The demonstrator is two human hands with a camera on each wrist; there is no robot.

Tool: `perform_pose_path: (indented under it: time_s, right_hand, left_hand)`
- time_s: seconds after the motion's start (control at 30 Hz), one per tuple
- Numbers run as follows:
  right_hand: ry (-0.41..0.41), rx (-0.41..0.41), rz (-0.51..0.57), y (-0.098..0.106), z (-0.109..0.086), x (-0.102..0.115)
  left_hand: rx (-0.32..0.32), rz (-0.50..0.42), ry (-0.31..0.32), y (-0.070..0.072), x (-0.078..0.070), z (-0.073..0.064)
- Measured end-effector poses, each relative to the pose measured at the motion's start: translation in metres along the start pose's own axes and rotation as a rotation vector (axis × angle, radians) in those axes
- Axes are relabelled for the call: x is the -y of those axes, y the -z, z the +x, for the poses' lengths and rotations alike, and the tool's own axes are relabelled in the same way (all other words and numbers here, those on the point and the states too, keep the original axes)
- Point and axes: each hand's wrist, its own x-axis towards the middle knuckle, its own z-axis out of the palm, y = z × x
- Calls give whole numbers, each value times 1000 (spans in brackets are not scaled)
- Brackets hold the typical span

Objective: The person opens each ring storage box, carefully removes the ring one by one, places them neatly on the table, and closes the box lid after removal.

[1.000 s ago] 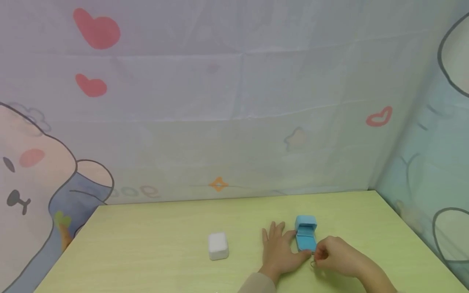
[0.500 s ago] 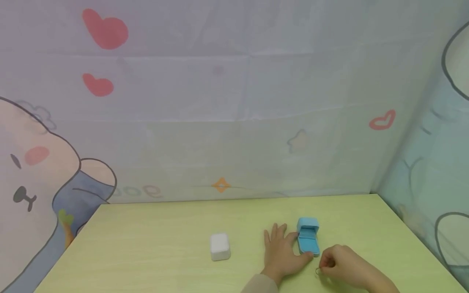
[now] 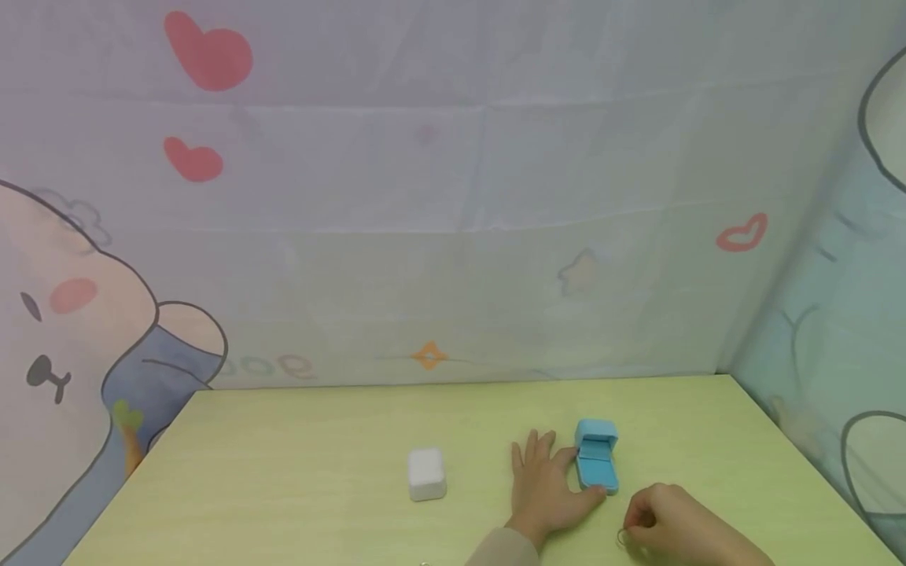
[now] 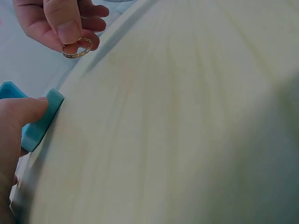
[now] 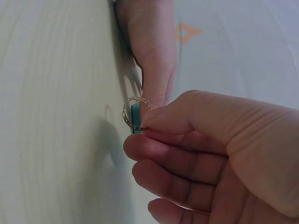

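A thin gold-coloured ring [image 5: 136,113] with a patterned band is pinched between the thumb and index finger of my right hand [image 3: 668,523], above the table. The right wrist view shows its other fingers [image 5: 175,179] loosely bent. An open light-blue ring box [image 3: 597,470] stands on the table, its lid raised at the back. My left hand [image 3: 548,494] lies to its left with fingers spread. The left thumb [image 4: 30,109] rests on the box's front edge, and the left index fingertip touches its left side near the hinge. No ring shows in the box.
A small white box [image 3: 426,474], closed, stands on the pale yellow-green table [image 3: 304,472] left of my left hand. A tiny object [image 3: 425,564] shows at the bottom edge, too cut off to identify. A printed cloth [image 3: 453,196] hangs behind the table.
My right hand has drawn away from the blue box, toward the front right, with the ring in its fingers. The left hand has kept its place by the box. The head view has shifted slightly.
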Motion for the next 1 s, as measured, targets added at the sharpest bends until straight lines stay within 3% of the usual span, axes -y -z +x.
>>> perform_pose_path:
  time_s: [0.4,0.7,1.0]
  right_hand:
    - [-133,7,36,-6,-1,-1]
    - [-87,43,49,-6,-2,-5]
    - [-116,32,-2,-9,-1,-2]
  left_hand:
    - [10,-4,9,1,0,0]
    - [-7,8,-2,-1,0,-1]
    - [-7,-9,0,-1,0,-1]
